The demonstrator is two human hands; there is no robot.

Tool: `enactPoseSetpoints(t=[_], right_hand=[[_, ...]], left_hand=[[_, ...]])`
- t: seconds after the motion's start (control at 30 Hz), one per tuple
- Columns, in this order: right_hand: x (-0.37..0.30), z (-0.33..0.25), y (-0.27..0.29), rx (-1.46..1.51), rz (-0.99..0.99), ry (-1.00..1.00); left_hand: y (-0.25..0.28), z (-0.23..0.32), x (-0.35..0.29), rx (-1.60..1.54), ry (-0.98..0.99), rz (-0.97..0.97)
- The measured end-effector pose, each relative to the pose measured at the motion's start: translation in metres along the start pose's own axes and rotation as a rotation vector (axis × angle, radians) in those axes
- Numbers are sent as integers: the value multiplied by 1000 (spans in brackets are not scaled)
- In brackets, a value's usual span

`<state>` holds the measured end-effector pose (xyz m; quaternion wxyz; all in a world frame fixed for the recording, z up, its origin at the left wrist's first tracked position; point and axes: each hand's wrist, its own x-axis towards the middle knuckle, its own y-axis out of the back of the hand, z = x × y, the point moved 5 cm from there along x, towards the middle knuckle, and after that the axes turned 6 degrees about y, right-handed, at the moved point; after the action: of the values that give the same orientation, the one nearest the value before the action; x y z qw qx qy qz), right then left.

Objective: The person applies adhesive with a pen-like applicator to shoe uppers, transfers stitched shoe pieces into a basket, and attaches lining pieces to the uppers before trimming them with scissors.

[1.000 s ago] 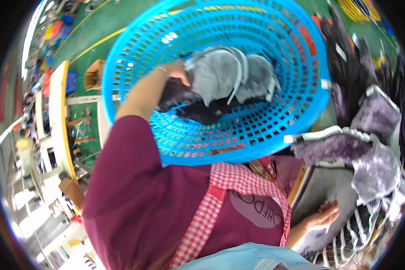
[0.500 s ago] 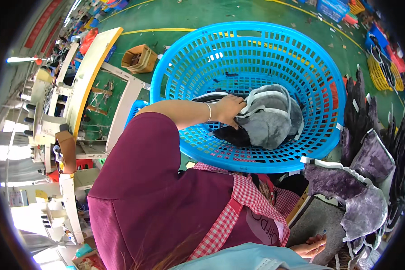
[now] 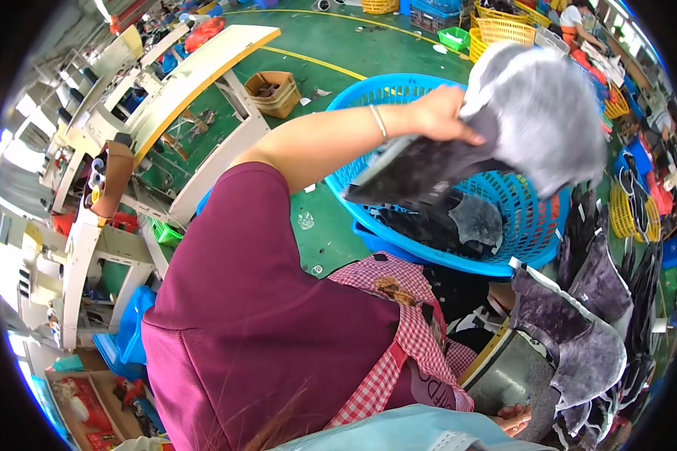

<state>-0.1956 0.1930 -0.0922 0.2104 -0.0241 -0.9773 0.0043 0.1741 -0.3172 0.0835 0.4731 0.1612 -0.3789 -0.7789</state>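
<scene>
My left hand (image 3: 447,114), with a bracelet at the wrist, is closed on a grey and black plush fabric piece (image 3: 553,113), slightly blurred. It is raised above the large blue plastic basket (image 3: 421,86). More dark and grey plush pieces (image 3: 478,222) lie in the basket below. At the lower right my right hand (image 3: 513,419) shows only its curled fingers, close to a grey metal surface (image 3: 504,372). Whatever they may hold is too small to make out. Beside it hang purple-grey plush pieces (image 3: 590,361) with white edging.
On the left stands a pale work table (image 3: 203,83) with a yellow edge. A brown carton (image 3: 274,94) sits on the green floor behind it. Dark fabric strips (image 3: 639,301) hang at the right. Yellow baskets (image 3: 504,31) and a distant person (image 3: 575,22) are at the far right.
My left hand has lifted the plush piece up from inside the basket, toward the upper right. The view has shifted, and the right hand stays low by the metal surface.
</scene>
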Motion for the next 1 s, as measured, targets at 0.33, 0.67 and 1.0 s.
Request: enactPoseSetpoints(t=[0.33, 0.67, 1.0], right_hand=[[-8, -166, 25, -13, 280, 234], [-70, -228, 171, -152, 77, 31], [-89, -194, 141, -418, -305, -2]], left_hand=[[-62, 224, -105, -1417, -97, -724], [-313, 243, -249, -974, 48, -1230], [-298, 220, -244, -904, 193, -1330]])
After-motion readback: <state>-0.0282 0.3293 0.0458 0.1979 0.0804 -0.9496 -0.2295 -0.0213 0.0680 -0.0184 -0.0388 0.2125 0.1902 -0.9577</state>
